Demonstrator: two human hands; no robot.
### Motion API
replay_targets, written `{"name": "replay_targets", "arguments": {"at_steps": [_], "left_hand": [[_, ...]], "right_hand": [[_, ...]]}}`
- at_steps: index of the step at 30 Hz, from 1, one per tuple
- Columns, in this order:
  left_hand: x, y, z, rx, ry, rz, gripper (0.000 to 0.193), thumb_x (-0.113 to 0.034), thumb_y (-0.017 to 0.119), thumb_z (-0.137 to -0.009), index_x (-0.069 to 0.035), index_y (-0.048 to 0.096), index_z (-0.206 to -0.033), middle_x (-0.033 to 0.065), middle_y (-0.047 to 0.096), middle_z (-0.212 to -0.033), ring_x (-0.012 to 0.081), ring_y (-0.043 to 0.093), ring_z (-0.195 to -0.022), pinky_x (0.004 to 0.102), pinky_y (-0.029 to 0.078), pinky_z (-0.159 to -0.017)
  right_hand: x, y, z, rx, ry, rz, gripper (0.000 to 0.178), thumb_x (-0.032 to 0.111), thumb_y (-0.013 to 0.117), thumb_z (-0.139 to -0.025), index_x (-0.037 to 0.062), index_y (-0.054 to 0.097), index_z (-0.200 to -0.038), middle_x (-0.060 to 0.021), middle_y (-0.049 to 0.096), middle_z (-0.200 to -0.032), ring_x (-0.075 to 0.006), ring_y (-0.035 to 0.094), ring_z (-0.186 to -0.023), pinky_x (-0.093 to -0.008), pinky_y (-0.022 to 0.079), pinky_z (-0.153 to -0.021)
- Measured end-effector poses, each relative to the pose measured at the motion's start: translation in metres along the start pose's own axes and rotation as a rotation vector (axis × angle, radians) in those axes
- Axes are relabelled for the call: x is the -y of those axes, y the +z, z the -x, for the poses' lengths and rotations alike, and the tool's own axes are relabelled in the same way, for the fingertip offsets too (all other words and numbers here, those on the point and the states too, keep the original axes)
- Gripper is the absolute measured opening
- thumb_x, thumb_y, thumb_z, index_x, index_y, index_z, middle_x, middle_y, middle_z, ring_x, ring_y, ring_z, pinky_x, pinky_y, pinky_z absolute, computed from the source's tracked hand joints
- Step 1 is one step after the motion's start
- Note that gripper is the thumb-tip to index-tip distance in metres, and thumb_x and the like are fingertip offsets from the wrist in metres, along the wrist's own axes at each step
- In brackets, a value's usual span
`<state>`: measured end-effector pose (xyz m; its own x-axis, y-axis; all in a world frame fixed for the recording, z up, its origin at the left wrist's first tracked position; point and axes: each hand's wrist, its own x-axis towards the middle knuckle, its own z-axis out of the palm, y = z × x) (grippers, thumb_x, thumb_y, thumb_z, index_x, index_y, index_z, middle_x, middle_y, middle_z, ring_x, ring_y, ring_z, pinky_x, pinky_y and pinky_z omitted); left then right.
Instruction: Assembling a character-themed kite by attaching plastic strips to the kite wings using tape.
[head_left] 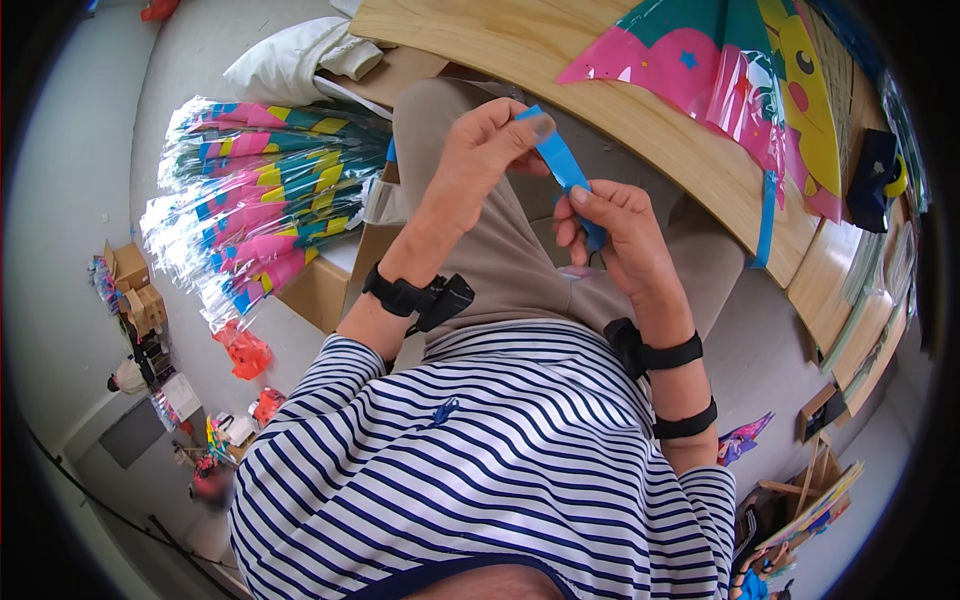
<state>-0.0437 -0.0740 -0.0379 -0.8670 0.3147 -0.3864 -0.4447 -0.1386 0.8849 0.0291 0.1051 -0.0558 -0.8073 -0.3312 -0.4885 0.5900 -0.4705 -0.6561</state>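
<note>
A bright blue plastic strip is stretched between my two hands above my lap. My left hand pinches its upper end between thumb and fingers. Lower and to the right, my right hand grips the other end, thumb pressed on top, and a short blue piece shows below the fingers. On the wooden table at the upper right lies a shiny printed plastic sheet in pink, teal and yellow, with a cartoon figure on it. Another blue strip hangs over the table edge from that sheet.
The wooden table curves along the far and right side. A dark tape dispenser stands at its right. To my left, a cardboard box holds a bundle of folded glossy sheets. A red plastic bag lies on the floor.
</note>
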Motion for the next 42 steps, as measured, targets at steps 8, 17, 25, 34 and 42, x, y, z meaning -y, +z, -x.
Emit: {"name": "replay_targets", "arguments": {"at_steps": [8,17,25,34,42], "left_hand": [[0.008,-0.008,-0.013,0.068,0.025,-0.1,0.025,0.002,0.073,-0.077,-0.001,0.061,-0.099,0.0048,0.065,-0.081,0.012,0.062,-0.069,0.0238,0.051,-0.061],[0.001,0.015,-0.053,-0.043,0.289,-0.551,0.031,-0.003,0.071,-0.079,0.002,0.061,-0.108,0.0087,0.067,-0.089,0.0146,0.065,-0.078,0.0282,0.053,-0.069],[0.032,0.019,-0.043,0.055,0.861,-1.19,0.036,-0.002,0.057,-0.08,-0.001,0.06,-0.115,0.0142,0.06,-0.121,0.0327,0.054,-0.115,0.0443,0.038,-0.103],[0.047,0.02,-0.059,0.118,0.819,-1.378,0.042,0.0,0.054,-0.079,-0.001,0.059,-0.121,0.0118,0.054,-0.134,0.0294,0.043,-0.133,0.0525,0.026,-0.113],[0.049,0.018,-0.064,0.134,0.807,-1.412,0.042,-0.001,0.056,-0.08,-0.002,0.058,-0.121,0.0114,0.053,-0.134,0.0294,0.043,-0.133,0.0535,0.026,-0.113]], "right_hand": [[-0.008,0.002,-0.004,-0.118,-0.107,0.085,0.017,0.014,0.062,-0.092,-0.0016,0.067,-0.089,-0.0069,0.066,-0.073,-0.0132,0.062,-0.064,-0.0262,0.049,-0.058],[-0.021,-0.007,-0.034,-0.34,-0.116,-0.029,0.012,0.01,0.063,-0.09,-0.0023,0.065,-0.09,-0.0079,0.066,-0.08,-0.0152,0.063,-0.067,-0.0275,0.05,-0.065],[-0.044,-0.017,-0.069,-0.46,-0.118,-0.353,0.008,0.003,0.061,-0.089,-0.0037,0.063,-0.088,-0.0097,0.065,-0.081,-0.017,0.065,-0.068,-0.0266,0.052,-0.064],[-0.053,-0.015,-0.082,-0.482,-0.132,-0.488,0.007,0.0,0.052,-0.087,0.0043,0.058,-0.09,-0.0049,0.063,-0.088,-0.0169,0.063,-0.079,-0.0343,0.053,-0.073],[-0.056,-0.018,-0.084,-0.467,-0.069,-0.427,0.008,0.004,0.053,-0.088,0.0042,0.059,-0.093,-0.0051,0.065,-0.088,-0.0161,0.065,-0.079,-0.0319,0.053,-0.068]]}}
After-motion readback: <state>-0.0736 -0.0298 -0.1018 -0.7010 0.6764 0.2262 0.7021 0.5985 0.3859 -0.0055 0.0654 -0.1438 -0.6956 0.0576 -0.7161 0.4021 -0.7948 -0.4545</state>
